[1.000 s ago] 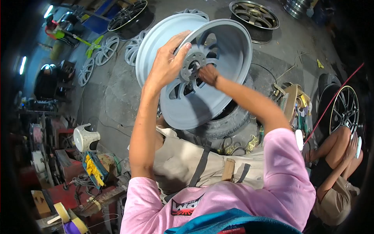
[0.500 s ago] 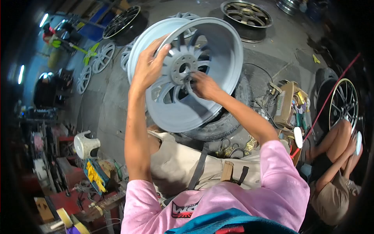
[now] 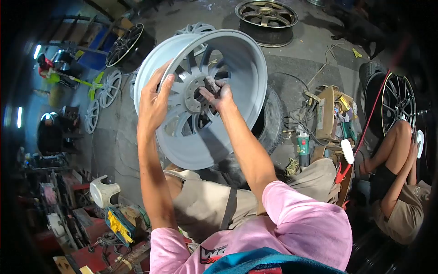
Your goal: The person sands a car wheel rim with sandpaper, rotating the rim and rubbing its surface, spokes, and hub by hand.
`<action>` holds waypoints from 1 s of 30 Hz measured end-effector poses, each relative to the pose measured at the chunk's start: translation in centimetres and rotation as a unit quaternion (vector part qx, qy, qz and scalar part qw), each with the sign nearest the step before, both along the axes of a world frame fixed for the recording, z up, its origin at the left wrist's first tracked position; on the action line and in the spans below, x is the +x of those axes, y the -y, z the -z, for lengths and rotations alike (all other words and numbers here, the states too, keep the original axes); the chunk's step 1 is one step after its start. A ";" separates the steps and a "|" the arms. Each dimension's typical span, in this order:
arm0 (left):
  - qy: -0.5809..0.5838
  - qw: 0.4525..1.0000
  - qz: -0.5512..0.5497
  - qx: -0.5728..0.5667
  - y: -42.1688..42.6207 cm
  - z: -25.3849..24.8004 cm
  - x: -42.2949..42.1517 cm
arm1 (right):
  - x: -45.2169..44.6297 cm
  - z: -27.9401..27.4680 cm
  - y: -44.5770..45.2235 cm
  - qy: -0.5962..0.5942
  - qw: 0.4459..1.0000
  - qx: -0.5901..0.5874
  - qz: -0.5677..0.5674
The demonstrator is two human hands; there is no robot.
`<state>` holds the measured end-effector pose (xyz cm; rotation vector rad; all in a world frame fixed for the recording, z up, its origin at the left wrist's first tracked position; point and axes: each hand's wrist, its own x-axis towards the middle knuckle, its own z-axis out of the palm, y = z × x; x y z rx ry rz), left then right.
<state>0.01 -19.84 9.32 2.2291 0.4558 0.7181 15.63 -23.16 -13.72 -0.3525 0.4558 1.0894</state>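
A grey alloy wheel rim [image 3: 244, 73] stands tilted in front of me, its open barrel facing me. My left hand [image 3: 157, 98] is closed over the rim's left edge, thumb on the near side and fingers behind it. Inside the barrel, my right hand [image 3: 221, 97] is beside the hub and spokes, palm partly turned up and fingers curled. A small greyish piece seems to be between its dusty fingertips; its kind cannot be made out. Below the wheel rim lies a black tyre [image 3: 273, 121], partly hidden by it.
A green angle grinder [image 3: 303, 146] and a cardboard box [image 3: 326, 113] of tools are to the right. A bronze wheel [image 3: 267, 16] lies ahead. At the right sits another person [image 3: 404, 210] near a black wheel [image 3: 398, 102]. A white stool [image 3: 104, 191] stands left.
My right hand has turned palm-up and shifted up beside the hub. The view has swung, so the wheel rim appears further left and the angle grinder shows.
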 end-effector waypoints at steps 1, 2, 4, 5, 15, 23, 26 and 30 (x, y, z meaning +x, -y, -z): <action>0.000 1.000 0.003 -0.007 0.1 -0.1 0.0 | -0.3 0.3 -0.5 0.040 0.999 -0.034 0.000; -0.002 1.000 0.001 -0.014 0.1 -0.1 0.0 | -1.0 -1.3 -0.8 0.080 0.994 -0.067 -0.001; -0.001 1.000 0.003 -0.014 -0.2 -0.1 -0.1 | -4.9 -3.4 -0.2 0.453 0.873 -0.144 -0.110; 0.002 1.000 0.003 -0.030 -0.5 0.0 -0.1 | -7.4 -0.2 0.0 0.714 0.657 -0.200 -0.135; 0.002 0.998 0.031 0.056 4.1 0.2 -0.2 | 3.8 -5.1 23.6 0.814 0.421 -0.329 -0.230; 0.017 0.988 0.081 0.133 13.3 3.1 -0.3 | 1.7 -7.5 34.8 0.739 0.492 -0.457 -0.058; -0.006 0.997 0.068 0.040 11.2 2.5 -0.9 | 1.6 -8.1 34.3 0.712 0.560 -0.423 0.012; 0.010 0.993 0.053 0.107 11.2 4.0 -3.5 | 1.4 -7.1 33.3 0.782 0.422 -0.450 0.090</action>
